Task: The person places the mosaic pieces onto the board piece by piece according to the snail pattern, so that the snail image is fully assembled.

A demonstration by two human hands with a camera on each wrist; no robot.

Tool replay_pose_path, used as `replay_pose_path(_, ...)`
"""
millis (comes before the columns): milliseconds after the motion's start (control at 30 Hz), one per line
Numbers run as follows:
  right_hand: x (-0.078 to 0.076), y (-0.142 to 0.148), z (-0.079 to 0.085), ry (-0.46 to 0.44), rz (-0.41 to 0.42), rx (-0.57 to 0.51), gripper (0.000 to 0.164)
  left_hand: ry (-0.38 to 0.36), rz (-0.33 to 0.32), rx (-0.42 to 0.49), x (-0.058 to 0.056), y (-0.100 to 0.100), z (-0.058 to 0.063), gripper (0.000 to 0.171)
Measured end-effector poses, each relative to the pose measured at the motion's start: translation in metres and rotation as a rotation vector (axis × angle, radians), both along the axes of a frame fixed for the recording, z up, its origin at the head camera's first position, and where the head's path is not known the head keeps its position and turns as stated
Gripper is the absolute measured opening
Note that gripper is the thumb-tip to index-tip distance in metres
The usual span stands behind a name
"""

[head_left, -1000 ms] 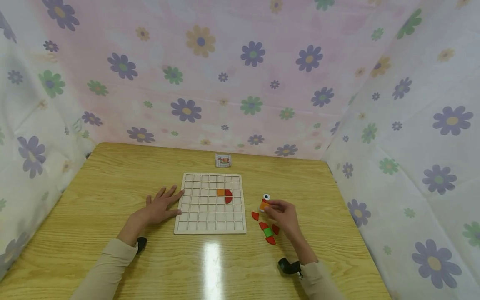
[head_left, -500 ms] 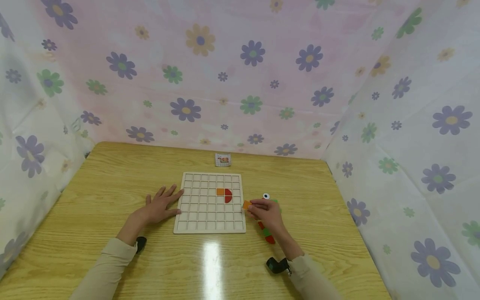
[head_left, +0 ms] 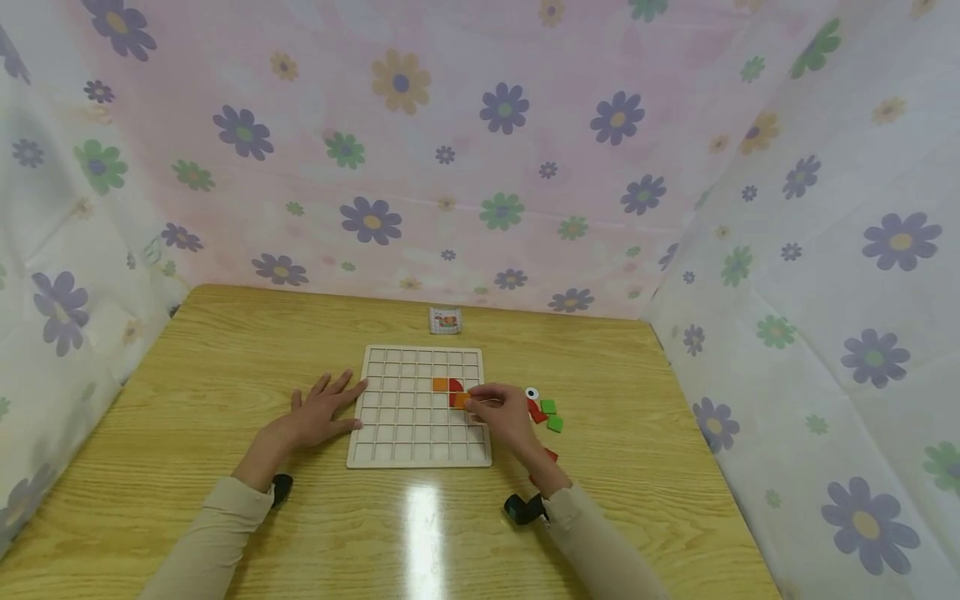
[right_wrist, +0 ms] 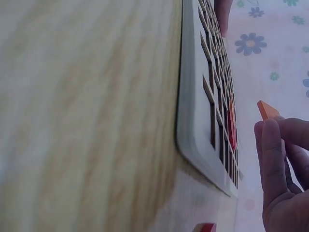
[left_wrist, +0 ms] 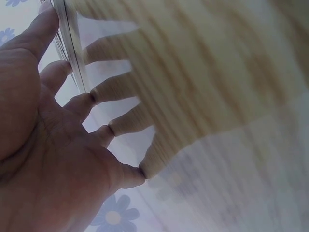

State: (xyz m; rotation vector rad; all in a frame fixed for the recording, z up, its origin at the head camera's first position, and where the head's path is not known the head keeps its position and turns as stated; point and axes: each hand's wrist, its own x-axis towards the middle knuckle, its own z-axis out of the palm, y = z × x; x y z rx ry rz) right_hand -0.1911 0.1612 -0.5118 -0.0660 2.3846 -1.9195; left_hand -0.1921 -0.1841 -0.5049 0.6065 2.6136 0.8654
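Note:
My right hand pinches an orange square tile between thumb and fingers, held above the right part of the wooden grid board. Below it, red quarter-round tiles sit in the board's cells, partly covered by the held tile. An orange square tile lies in the cell beside them. My left hand lies with fingers spread at the board's left edge; in the left wrist view, the thumb and a fingertip of the left hand touch the board's side.
Loose tiles lie right of the board: a white tile with an eye dot, green squares and red pieces, some hidden by the right hand and wrist. A small picture card lies behind the board on the wooden table.
My right hand has picked up the orange square from the loose tiles and carried it left over the board. The left hand has stayed in place.

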Motion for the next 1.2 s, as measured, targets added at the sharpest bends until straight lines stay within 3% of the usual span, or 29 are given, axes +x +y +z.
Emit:
replay_pose_path(200,-0.013,-0.013,0.001,0.063,0.027,0.074,0.016,0.017,-0.003,0.019,0.000,-0.002,-0.003,0.072)
replay_pose_path(333,-0.008,-0.021,0.021,0.088,0.075,0.110,0.016,0.007,0.000,0.016,0.000,-0.001,-0.002,0.072)
replay_pose_path(433,-0.012,-0.024,0.018,0.095,0.080,0.147,0.013,0.000,0.001,0.002,-0.001,0.001,-0.001,0.072)
replay_pose_path(567,-0.025,-0.024,-0.004,0.095,0.069,0.174,0.009,-0.005,0.003,-0.010,0.000,0.001,0.000,0.072)
replay_pose_path(1200,-0.033,-0.032,-0.006,0.055,0.105,0.305,0.007,0.010,0.002,-0.016,-0.001,-0.001,-0.003,0.072)
